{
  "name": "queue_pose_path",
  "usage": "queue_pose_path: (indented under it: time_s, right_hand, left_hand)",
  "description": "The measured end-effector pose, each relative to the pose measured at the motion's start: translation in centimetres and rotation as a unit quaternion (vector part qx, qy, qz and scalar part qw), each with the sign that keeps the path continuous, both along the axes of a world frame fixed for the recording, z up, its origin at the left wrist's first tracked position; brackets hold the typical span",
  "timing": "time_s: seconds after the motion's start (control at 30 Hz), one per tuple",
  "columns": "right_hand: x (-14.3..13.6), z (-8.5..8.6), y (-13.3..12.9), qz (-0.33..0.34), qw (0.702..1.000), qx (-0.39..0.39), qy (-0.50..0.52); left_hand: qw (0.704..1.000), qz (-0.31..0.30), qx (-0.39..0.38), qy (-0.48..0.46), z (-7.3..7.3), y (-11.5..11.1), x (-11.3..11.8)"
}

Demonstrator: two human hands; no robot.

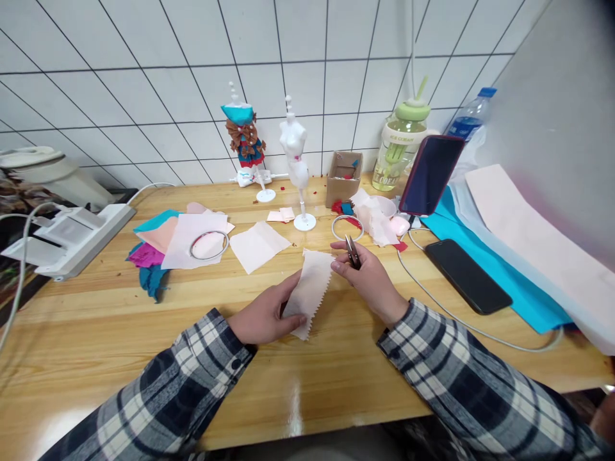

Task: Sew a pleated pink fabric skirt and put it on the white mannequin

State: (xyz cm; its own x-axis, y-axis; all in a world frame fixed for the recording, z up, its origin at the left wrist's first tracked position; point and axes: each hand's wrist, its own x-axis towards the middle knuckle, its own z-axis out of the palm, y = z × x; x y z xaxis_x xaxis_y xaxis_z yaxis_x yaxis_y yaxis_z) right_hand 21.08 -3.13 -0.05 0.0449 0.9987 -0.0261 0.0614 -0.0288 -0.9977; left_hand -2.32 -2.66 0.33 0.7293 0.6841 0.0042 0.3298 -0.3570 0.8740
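Note:
My left hand [266, 315] is closed on a pale pink strip [312, 285] with zigzag-cut edges, thumb on top near its lower end. Whether the strip is paper or cloth, I cannot tell. In my right hand [369, 278] a pair of small thread snips [353, 253] is held, blades pointing up and away. The right fingertips are pinched at the strip's upper right corner; anything fine between them is too small to make out. Beyond the hands stands a bare white mini dress form [294, 137]. Left of it, a second dress form [244, 134] wears turquoise, brown and red pieces.
A pale square sheet [259, 246], coloured scraps [152, 251] and a metal ring [209, 245] lie to the left. A small cardboard box [344, 176], a drink bottle [396, 147], a propped phone [432, 173], a flat phone [468, 275] and a cable [435, 302] are to the right.

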Motion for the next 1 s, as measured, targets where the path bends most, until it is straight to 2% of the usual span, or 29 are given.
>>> queue_pose_path:
  time_s: [0.37, 0.47, 0.53, 0.57, 0.67, 0.73, 0.8, 0.83, 0.87, 0.9, 0.93, 0.97, 1.0]
  right_hand:
    - [0.2, -0.4, 0.3, -0.011, 0.999, 0.014, -0.034]
    - [0.5, -0.6, 0.6, 0.010, 0.997, 0.044, -0.063]
    - [0.9, -0.7, 0.7, 0.025, 0.991, 0.057, -0.120]
    - [1.1, -0.7, 0.8, 0.027, 0.984, 0.057, -0.164]
    - [1.4, -0.6, 1.0, 0.041, 0.954, 0.061, -0.291]
    - [1.3, -0.3, 0.8, 0.060, 0.947, 0.068, -0.308]
    - [1.2, 0.2, 0.4, 0.112, 0.965, 0.028, -0.237]
    - [1.1, 0.6, 0.0, 0.162, 0.972, -0.018, -0.171]
    - [0.9, 0.9, -0.5, 0.231, 0.965, -0.077, -0.092]
    - [0.7, 1.1, -1.0, 0.317, 0.938, -0.142, -0.012]
    - [0.4, 1.3, -1.6, 0.401, 0.893, -0.198, 0.055]
    - [0.0, 1.3, -2.1, 0.468, 0.845, -0.239, 0.101]
    - [-0.4, 1.3, -2.5, 0.508, 0.813, -0.258, 0.122]
  left_hand:
    - [0.999, 0.022, -0.028, -0.028, -1.1, -0.1, -0.1]
    - [0.993, 0.112, 0.013, -0.021, -0.9, 0.2, 0.0]
    - [0.979, 0.193, 0.060, 0.020, -0.6, 0.7, 0.0]
    - [0.973, 0.215, 0.074, 0.045, -0.3, 0.9, 0.0]
    - [0.966, 0.230, 0.084, 0.079, 0.2, 1.4, -0.1]
    - [0.966, 0.233, 0.087, 0.072, 0.4, 1.5, -0.1]
    - [0.970, 0.219, 0.078, 0.065, 0.5, 1.5, -0.1]
    - [0.973, 0.213, 0.068, 0.055, 0.6, 1.5, -0.1]
    - [0.974, 0.215, 0.058, 0.037, 0.7, 1.6, -0.2]
    - [0.972, 0.228, 0.052, 0.012, 0.8, 1.8, -0.4]
    - [0.967, 0.250, 0.049, -0.018, 0.9, 2.0, -0.6]
    - [0.959, 0.274, 0.047, -0.049, 1.0, 2.2, -0.8]
    - [0.953, 0.292, 0.040, -0.075, 0.9, 2.4, -1.0]
